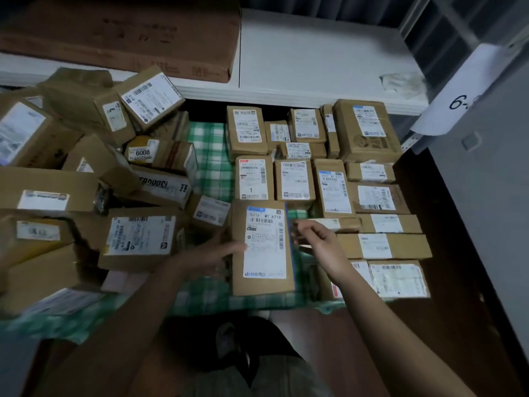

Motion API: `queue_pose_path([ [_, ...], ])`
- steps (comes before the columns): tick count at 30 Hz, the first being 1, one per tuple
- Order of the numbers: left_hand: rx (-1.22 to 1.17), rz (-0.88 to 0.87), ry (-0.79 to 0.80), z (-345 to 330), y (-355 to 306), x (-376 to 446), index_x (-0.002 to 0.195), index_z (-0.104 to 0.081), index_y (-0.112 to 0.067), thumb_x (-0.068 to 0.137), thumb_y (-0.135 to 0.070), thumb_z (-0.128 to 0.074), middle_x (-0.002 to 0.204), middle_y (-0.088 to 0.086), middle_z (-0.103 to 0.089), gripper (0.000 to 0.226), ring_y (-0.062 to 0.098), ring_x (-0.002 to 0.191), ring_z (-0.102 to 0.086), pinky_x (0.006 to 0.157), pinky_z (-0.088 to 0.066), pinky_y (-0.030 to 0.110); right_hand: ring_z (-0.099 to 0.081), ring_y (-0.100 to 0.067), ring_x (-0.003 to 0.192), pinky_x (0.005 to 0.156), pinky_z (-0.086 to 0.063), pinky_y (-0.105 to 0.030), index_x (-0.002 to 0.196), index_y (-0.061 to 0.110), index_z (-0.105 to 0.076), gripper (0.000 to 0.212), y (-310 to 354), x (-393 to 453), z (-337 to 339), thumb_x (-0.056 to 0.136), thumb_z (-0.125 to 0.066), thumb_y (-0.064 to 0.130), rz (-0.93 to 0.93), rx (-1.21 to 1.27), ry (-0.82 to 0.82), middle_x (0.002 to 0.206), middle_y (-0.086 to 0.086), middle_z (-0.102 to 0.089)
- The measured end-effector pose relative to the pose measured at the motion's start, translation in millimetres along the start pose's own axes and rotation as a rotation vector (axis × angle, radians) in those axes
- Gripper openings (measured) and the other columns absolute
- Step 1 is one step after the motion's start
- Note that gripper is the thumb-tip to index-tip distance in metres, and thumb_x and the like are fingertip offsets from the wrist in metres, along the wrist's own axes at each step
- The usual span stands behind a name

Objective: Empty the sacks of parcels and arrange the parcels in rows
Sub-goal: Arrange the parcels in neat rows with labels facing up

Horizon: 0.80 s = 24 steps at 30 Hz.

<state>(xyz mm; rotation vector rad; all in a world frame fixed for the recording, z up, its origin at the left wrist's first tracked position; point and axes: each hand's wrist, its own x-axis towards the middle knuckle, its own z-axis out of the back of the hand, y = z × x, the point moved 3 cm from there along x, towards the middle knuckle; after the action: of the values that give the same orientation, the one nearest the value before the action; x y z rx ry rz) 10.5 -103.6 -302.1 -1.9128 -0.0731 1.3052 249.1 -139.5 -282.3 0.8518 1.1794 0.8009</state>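
Both forearms reach forward from the near edge. The left hand, fingers extended and relaxed, touches the left edge of a tall parcel lying flat on the green checked cloth. The right hand hovers at the parcel's right edge, fingers loosely curled, grasping nothing. Parcel rows lie right; a loose pile lies left.

Green-and-white checked cloth spread over a dark floor. On the cloth: neat rows of labelled cardboard parcels at right, a jumbled heap of parcels at left.
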Motion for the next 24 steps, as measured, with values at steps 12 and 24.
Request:
queue_pose_path([
  [12, -0.241, -0.018, 0.028, -31, 12, -6, 0.123, -0.049, -0.022, 0.066, -0.034, -0.071, 0.121, 0.008, -0.062, 0.062, 0.027, 0.102, -0.063, 0.096, -0.049, 0.049, -0.061, -0.004, 0.113, 0.096, -0.049, -0.028, 0.141, 0.044, -0.036, 0.079, -17, -34, -9, 0.076, -0.080, 0.038, -0.147, -0.173, 0.430, 0.129, 0.015, -0.060],
  [24, 0.081, 0.006, -0.059, -24, 6, -2, 0.119, -0.047, -0.036, 0.040, -0.075, -0.079, 0.128, -0.007, -0.055, 0.094, 0.018, 0.118, -0.051, 0.097, -0.046, 0.039, -0.056, -0.013, 0.123, 0.108, -0.042, -0.043, 0.134, 0.041, -0.054, 0.079, -13, 9, 26, 0.062, -0.086, 0.051, -0.178, -0.399, 0.701, 0.133, 0.013, -0.059],
])
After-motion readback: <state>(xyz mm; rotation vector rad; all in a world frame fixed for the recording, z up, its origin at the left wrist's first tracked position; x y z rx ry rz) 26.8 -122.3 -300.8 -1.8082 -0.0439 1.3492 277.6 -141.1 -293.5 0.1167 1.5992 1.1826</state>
